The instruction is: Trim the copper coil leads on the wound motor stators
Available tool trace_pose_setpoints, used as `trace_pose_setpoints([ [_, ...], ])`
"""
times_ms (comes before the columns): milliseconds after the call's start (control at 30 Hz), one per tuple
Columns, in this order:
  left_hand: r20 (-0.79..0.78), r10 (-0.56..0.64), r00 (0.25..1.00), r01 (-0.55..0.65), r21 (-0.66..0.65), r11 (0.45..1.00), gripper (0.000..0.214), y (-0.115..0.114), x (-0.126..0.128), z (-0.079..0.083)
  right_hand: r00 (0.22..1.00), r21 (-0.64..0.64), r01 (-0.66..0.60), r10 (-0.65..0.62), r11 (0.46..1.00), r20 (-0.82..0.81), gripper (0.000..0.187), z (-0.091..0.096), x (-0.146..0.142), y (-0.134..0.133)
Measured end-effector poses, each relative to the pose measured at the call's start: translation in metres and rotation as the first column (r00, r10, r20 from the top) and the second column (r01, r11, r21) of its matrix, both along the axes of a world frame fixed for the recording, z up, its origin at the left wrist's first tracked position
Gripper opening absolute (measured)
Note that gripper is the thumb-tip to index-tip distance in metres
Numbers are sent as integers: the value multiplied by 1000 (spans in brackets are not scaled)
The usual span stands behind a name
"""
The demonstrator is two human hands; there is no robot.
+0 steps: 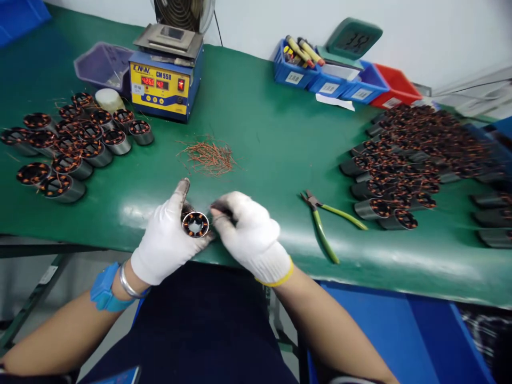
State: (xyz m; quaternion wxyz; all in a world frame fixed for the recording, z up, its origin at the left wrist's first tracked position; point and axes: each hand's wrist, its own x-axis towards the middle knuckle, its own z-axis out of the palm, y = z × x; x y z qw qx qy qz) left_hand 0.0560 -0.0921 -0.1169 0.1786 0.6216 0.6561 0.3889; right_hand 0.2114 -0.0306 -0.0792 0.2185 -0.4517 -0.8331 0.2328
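Both my hands wear white gloves at the near edge of the green table (pixel 260 133). My left hand (pixel 168 240) is wrapped round a small motor stator (pixel 196 224), a steel ring with copper windings, its open end facing me. My right hand (pixel 250 234) is closed beside it, its fingertips pinching at the stator's right rim. What the fingertips hold is too small to make out. A blue wrist strap and a metal bangle sit on my left wrist.
Green-handled pliers (pixel 324 224) lie right of my hands. A pile of copper wire offcuts (pixel 208 156) lies ahead. Stators are grouped at the left (pixel 68 144) and heaped at the right (pixel 412 160). A blue solder pot (pixel 164 82) and parts bins (pixel 336 80) stand behind.
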Motion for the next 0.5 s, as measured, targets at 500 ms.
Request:
trace_pose_setpoints([
  [500, 152, -120, 981, 123, -10, 992, 110, -5, -17, -5, 1000, 47, 21, -22, 999, 11, 48, 7, 12, 5],
])
